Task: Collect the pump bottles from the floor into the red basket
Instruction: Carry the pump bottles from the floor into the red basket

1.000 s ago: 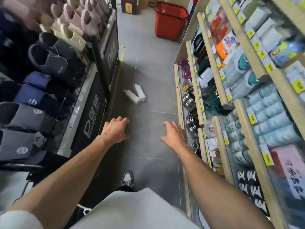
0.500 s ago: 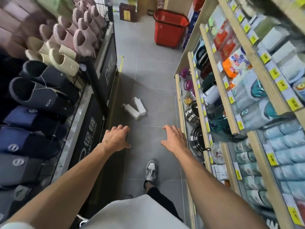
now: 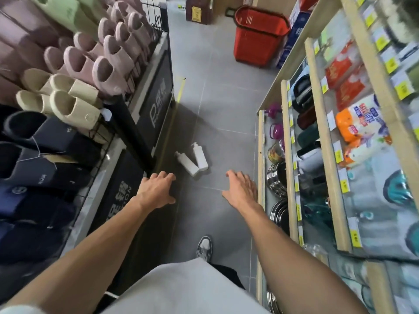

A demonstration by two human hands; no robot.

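Note:
Two white pump bottles lie side by side on the grey floor tiles, one (image 3: 187, 163) to the left and one (image 3: 199, 157) to the right, their pump heads pointing away from me. My left hand (image 3: 156, 188) hovers just short of them, fingers spread and holding nothing. My right hand (image 3: 240, 187) is level with it, to the right of the bottles, also spread and holding nothing. The red basket (image 3: 258, 37) stands upright on the floor at the far end of the aisle, against the right-hand shelving.
A rack of slippers (image 3: 74, 82) with a dark sign panel lines the left of the narrow aisle. Wooden shelves (image 3: 292, 168) with steel bowls and packaged goods line the right. My shoe (image 3: 204, 247) is on the floor below the hands. A brown box (image 3: 197, 9) sits far back.
I have stepped forward along the aisle: the bottles and basket appear closer. Both hands stay out in front, spread and holding nothing.

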